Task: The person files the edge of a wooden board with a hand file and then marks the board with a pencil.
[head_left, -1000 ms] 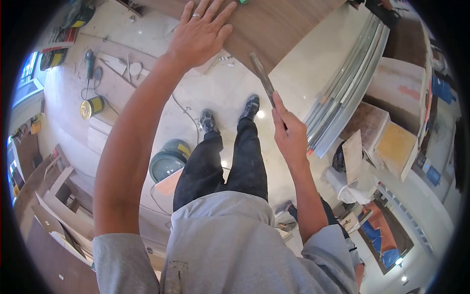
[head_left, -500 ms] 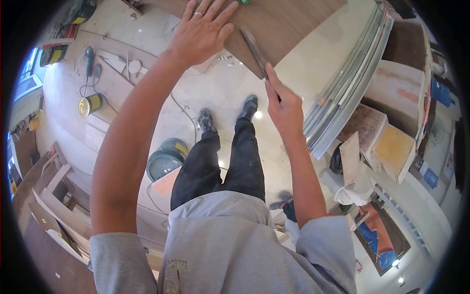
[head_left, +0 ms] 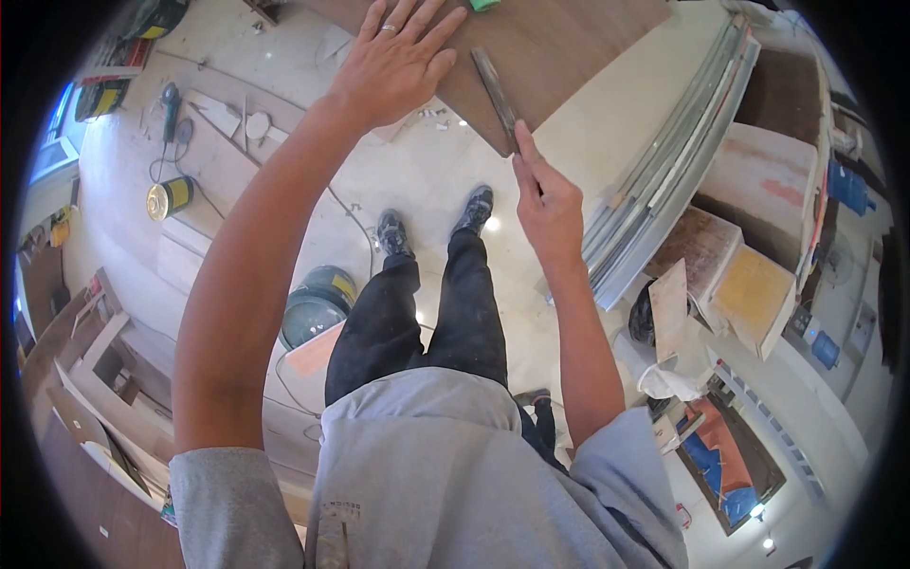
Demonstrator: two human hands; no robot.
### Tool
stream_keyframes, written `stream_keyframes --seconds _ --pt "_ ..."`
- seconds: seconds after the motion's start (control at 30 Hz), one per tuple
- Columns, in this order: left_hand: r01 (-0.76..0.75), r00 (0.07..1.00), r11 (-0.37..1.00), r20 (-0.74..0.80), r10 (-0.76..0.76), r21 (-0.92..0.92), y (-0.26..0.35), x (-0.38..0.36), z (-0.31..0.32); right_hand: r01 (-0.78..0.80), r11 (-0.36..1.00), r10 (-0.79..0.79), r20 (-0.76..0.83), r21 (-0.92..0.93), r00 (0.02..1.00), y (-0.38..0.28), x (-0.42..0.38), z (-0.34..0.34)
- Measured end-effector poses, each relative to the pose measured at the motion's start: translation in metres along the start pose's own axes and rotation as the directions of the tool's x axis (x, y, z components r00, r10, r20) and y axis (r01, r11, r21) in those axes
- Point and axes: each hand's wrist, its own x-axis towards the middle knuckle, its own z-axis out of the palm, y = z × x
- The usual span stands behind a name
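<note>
A brown wooden board (head_left: 559,57) reaches in from the top of the head view, with one corner pointing toward me. My left hand (head_left: 398,66) lies flat on it with the fingers spread and a ring on one finger. In my right hand (head_left: 548,204) is a long, flat, dark metal file (head_left: 495,90), gripped at its near end. The file lies along the board's edge close to the corner; whether it touches cannot be made out. Something small and green (head_left: 483,4) sits on the board at the top border.
Long metal profiles (head_left: 678,152) are stacked at right, beside boxes (head_left: 754,284). A dark bucket (head_left: 318,308) stands left of my legs. Further left lie a corded power tool (head_left: 171,114) and a yellow-black can (head_left: 171,199). Another person's shoe (head_left: 533,397) shows behind me.
My left hand stays on the board, and the right still holds the file at nearly the same place. The view has shifted slightly. The other person's foot and leg have moved.
</note>
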Motion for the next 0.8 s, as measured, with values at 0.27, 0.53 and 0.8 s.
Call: stream_keyframes --seconds 0.27,0.53,0.8 --pt "0.012 1.000 0.999 -0.005 -0.012 -0.032 0.001 -0.001 0.000 0.053 0.999 -0.052 -0.045 0.012 0.998 0.017 -0.014 0.004" --pt "0.015 1.000 0.999 0.020 -0.014 -0.037 0.001 0.001 -0.004 -0.010 1.000 0.010 0.019 0.020 1.000 0.017 -0.057 0.002" --pt "-0.003 1.000 1.000 -0.007 0.003 -0.015 0.001 0.001 -0.002 -0.022 1.000 0.023 -0.069 0.016 0.997 0.015 -0.038 0.009"
